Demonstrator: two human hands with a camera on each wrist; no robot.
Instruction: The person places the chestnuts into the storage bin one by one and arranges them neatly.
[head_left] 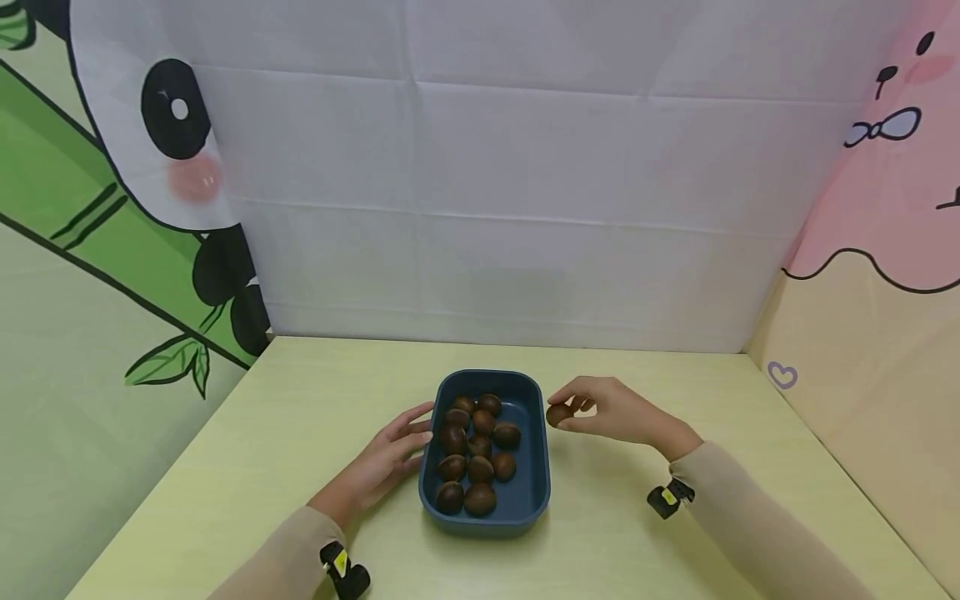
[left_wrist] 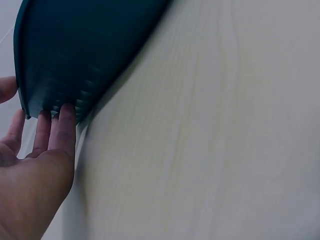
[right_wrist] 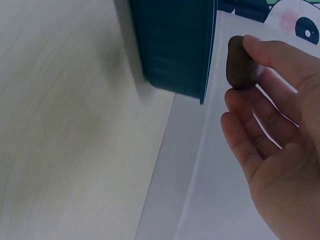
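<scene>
A dark blue rectangular box (head_left: 531,467) stands on the table, holding several brown chestnuts (head_left: 480,498) that lie mostly toward its left side. Just outside the box's right wall, my right hand (head_left: 611,410) pinches one chestnut (head_left: 558,415) between thumb and fingers. The right wrist view shows this held chestnut (right_wrist: 242,62) beside the box's outer wall (right_wrist: 175,50). On the other side, my left hand (head_left: 386,458) touches the box's left wall with fairly straight fingers. In the left wrist view the fingertips (left_wrist: 66,112) lie against the outer wall (left_wrist: 90,50).
The pale yellow table (head_left: 622,533) extends around the box on both sides. A white cloth (head_left: 525,167) hangs behind it. Side panels carry a panda drawing (head_left: 176,108) at left and a pink figure (head_left: 900,192) at right.
</scene>
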